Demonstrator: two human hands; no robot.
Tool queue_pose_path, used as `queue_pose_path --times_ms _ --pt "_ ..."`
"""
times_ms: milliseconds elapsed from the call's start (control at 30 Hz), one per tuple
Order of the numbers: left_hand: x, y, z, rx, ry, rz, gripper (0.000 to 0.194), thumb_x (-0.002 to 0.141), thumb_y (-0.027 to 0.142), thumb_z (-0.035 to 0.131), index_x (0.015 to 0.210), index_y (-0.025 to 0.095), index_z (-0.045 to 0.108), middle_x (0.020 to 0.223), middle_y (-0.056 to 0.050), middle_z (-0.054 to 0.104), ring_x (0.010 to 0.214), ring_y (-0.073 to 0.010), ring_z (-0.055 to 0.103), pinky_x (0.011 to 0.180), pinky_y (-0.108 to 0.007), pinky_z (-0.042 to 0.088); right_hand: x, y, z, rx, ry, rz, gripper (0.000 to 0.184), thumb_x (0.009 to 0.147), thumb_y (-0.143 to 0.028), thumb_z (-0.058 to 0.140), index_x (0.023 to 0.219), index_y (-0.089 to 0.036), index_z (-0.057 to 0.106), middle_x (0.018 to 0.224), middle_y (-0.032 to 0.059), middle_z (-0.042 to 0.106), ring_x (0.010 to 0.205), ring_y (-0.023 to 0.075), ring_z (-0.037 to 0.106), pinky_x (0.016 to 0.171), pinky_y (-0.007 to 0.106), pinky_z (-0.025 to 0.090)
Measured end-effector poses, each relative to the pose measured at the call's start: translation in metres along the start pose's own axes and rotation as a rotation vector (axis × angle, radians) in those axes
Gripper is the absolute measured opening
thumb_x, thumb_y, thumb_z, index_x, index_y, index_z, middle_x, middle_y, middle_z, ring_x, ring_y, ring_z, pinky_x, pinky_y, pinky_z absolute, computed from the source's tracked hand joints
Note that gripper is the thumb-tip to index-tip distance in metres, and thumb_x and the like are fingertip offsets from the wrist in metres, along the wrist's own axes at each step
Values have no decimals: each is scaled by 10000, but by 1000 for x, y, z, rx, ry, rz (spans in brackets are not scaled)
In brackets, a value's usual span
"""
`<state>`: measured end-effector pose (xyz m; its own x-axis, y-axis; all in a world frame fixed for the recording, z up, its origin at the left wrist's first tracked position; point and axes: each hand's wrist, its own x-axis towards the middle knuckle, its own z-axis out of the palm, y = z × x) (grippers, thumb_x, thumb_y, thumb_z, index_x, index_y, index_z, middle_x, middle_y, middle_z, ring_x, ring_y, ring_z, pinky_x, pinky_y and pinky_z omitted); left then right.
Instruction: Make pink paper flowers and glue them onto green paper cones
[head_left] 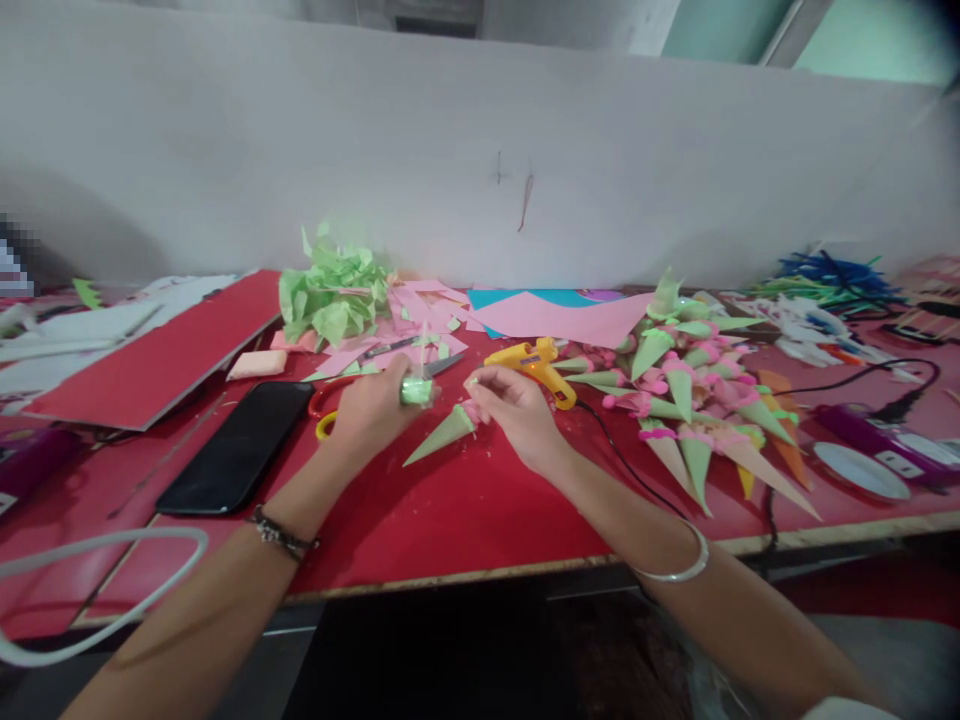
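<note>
My left hand (375,412) is closed round a small scrunched piece of light green tissue (415,391) above the red table (450,510). My right hand (510,405) pinches the wide pink-trimmed end of a green paper cone (442,436), whose tip points down to the left. The two hands are close together, almost touching. A yellow glue gun (536,366) lies just behind my right hand, its black cord (622,455) running off toward the table's front edge.
A black phone (236,447) lies left of my hands beside a red board (161,350). Crumpled green tissue (334,295) and pink paper scraps (420,320) sit behind. Scissors (352,392) lie under my left hand. Several finished cones (697,400) are piled on the right.
</note>
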<state>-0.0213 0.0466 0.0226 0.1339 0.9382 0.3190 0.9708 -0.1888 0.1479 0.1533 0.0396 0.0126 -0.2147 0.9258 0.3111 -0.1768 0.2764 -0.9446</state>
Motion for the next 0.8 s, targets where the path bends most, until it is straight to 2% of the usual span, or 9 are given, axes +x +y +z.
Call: queue_pose_path --times_ms 67,133,233,333,467,600,800 --pt "3 -9 1 69 38 -78 445 754 519 426 1053 189 445 785 -79 635 714 -260 617 561 -291 403 2 3 -2 81 4 32 177 709 -360 587 702 -193 528 519 -69 426 441 51 387 451 205 331" --pt "5 -17 3 122 51 -94 490 747 476 443 1120 158 416 850 -107 634 794 -284 608 643 -335 422 4 5 -3 150 -10 54 201 732 -372 569 672 -187 515 539 -64 436 440 43 394 453 201 332" --pt "4 -21 8 167 105 -28 524 737 385 465 1175 108 390 1025 -168 584 973 -313 538 784 -389 394 5 8 -4 207 -3 95 257 755 -416 536 659 -179 509 563 -54 458 432 37 397 441 198 327" --pt "2 -18 11 183 180 45 553 722 347 487 1207 106 377 1168 -174 493 1076 -321 447 867 -403 340 5 8 -4 224 19 120 285 751 -441 536 651 -174 518 554 -50 476 424 38 405 431 196 327" --pt "0 -9 13 125 187 144 537 747 363 478 1223 141 366 1187 -149 469 1092 -306 404 904 -424 275 5 7 -5 200 26 134 254 683 -393 628 613 -161 549 540 -46 524 438 37 440 451 188 361" --pt "-1 -4 16 33 202 258 489 777 351 468 1216 159 371 1182 -131 471 1075 -281 403 874 -395 276 5 7 -5 238 25 191 230 628 -367 678 645 -160 581 602 -17 611 497 55 532 474 182 399" --pt "-1 -2 17 -16 234 302 441 794 327 460 1193 153 393 1144 -121 489 1032 -268 418 834 -372 287 5 5 -4 331 24 210 195 633 -331 683 648 -168 577 648 0 653 550 71 592 489 173 424"
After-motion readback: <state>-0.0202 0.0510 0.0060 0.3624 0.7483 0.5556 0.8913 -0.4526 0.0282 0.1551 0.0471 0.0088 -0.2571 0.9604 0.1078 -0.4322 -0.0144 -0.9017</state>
